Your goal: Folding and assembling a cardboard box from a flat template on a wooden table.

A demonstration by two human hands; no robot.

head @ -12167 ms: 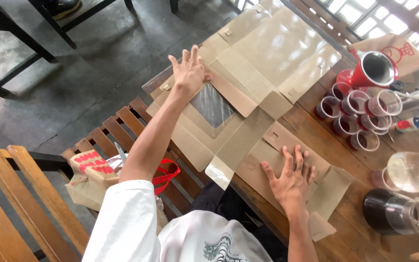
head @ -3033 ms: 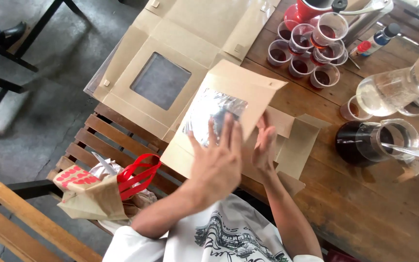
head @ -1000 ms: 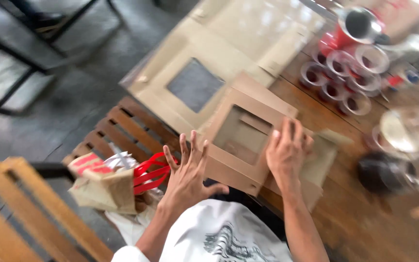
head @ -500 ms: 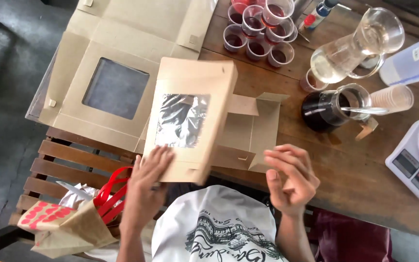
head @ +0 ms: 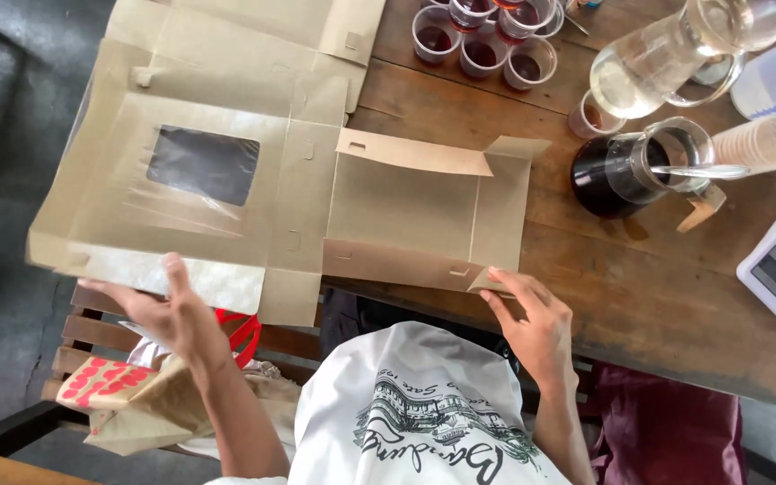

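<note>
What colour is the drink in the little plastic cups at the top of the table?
Dark red, in clear little cups, seen from the head camera.

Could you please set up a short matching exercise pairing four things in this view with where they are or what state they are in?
Things:
1. left hand
2. right hand
3. windowed box lid
4. small cups

States or places:
A. clustered at the far edge of the wooden table, holding dark red liquid
B. fingertips on the near right corner of the box tray
C. gripping the lid's near edge
D. folded open to the left of the tray, beyond the table edge

Pairs: 1-C, 2-B, 3-D, 4-A
</note>
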